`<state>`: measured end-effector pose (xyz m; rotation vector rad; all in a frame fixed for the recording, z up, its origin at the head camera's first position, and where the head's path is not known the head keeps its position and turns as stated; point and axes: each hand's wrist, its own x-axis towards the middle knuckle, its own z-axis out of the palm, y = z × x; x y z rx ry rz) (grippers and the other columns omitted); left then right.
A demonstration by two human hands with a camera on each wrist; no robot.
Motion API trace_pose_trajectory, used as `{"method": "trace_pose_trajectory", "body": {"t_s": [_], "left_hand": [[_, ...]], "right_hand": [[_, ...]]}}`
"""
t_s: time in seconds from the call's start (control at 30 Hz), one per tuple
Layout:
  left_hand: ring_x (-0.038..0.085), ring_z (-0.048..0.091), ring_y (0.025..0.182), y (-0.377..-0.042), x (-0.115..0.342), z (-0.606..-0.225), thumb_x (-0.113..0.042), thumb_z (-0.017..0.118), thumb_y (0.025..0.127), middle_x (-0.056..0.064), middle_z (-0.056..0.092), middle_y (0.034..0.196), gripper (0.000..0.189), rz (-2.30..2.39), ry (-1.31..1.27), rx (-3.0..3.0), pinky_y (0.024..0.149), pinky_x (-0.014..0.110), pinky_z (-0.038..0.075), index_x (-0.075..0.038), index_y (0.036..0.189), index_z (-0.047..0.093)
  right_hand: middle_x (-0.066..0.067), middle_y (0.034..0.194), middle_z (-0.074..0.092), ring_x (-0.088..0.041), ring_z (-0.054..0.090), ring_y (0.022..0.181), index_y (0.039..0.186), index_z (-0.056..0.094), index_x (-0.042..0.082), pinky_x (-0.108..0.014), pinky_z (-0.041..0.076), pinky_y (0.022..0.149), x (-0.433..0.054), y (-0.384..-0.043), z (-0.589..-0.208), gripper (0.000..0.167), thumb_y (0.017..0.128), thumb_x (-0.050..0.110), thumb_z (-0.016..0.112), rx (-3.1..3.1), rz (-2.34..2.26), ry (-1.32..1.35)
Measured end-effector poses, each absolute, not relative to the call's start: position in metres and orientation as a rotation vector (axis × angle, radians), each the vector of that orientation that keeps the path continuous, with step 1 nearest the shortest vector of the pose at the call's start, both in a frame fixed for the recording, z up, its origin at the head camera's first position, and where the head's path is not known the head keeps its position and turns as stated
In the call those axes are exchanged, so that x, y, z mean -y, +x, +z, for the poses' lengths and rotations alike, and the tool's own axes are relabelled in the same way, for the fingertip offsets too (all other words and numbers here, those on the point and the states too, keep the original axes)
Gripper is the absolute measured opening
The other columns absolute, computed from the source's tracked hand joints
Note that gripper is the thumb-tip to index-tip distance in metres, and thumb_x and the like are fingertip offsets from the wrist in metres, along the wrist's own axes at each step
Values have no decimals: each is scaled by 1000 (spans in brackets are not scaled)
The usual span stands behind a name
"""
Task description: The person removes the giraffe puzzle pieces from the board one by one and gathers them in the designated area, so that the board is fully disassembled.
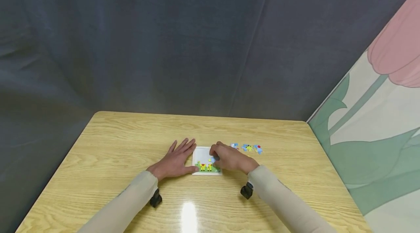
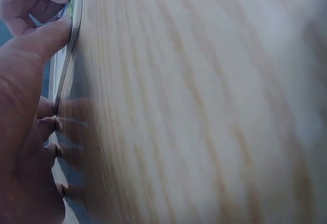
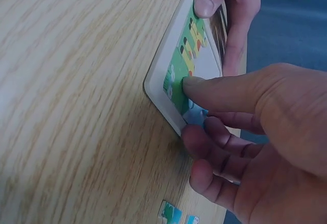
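A small white puzzle tray (image 1: 206, 174) lies on the table, its lower part filled with green and yellow picture pieces (image 3: 186, 55) and its upper part bare white. My left hand (image 1: 175, 162) rests beside it with fingers spread, the thumb pressing on the tray's near left corner. Over the tray's right side, my right hand (image 1: 229, 157) bends its fingers and thumb about a light blue puzzle piece (image 3: 194, 116). In the right wrist view that thumb touches the green strip, while the fingertips sit at the tray's right edge. The hand partly covers the blue piece.
To the right of the tray lie several loose puzzle pieces (image 1: 247, 147), blue with yellow and red. Wood-grain tabletop (image 1: 131, 131) surrounds the tray. A dark curtain (image 1: 164, 43) hangs behind the table, and a flower-patterned cloth (image 1: 377, 145) stands along the right side.
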<state>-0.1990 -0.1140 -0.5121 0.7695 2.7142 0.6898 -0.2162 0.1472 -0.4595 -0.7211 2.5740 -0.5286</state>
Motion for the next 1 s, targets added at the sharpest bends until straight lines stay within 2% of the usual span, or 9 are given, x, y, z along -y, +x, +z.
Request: {"method": "trace_pose_trajectory", "body": {"t_s": [0.27, 0.5, 0.77, 1.0], "left_hand": [[33, 8, 170, -200, 115, -515, -60, 63, 101, 6, 14, 182, 93, 705, 776, -2714, 136, 64, -1, -9, 170, 27], [32, 6, 170, -199, 114, -510, -62, 61, 103, 4, 12, 182, 92, 684, 776, -2698, 136, 65, -2, -11, 171, 25], [33, 7, 170, -198, 114, -510, -61, 61, 103, 5, 12, 182, 92, 705, 782, -2697, 135, 65, -1, -9, 170, 26], [32, 6, 170, -199, 115, -510, -62, 61, 103, 5, 12, 182, 93, 703, 781, -2692, 135, 65, -2, -10, 171, 25]], "right_hand": [[-1, 105, 59, -16, 52, 87, 109, 64, 14, -32, 46, 78, -147, -218, -461, 17, 99, 9, 76, -2563, -620, -733], [-1, 90, 63, -13, 48, 78, 106, 71, 9, -27, 40, 70, -152, -221, -465, 4, 104, 7, 68, -2457, -662, -817], [-1, 93, 68, -12, 52, 77, 109, 73, 8, -26, 43, 69, -154, -222, -461, 10, 106, 6, 63, -2452, -639, -845], [-3, 99, 71, -13, 55, 81, 110, 73, 7, -30, 47, 73, -155, -222, -454, 10, 107, 7, 63, -2474, -637, -792]]}}
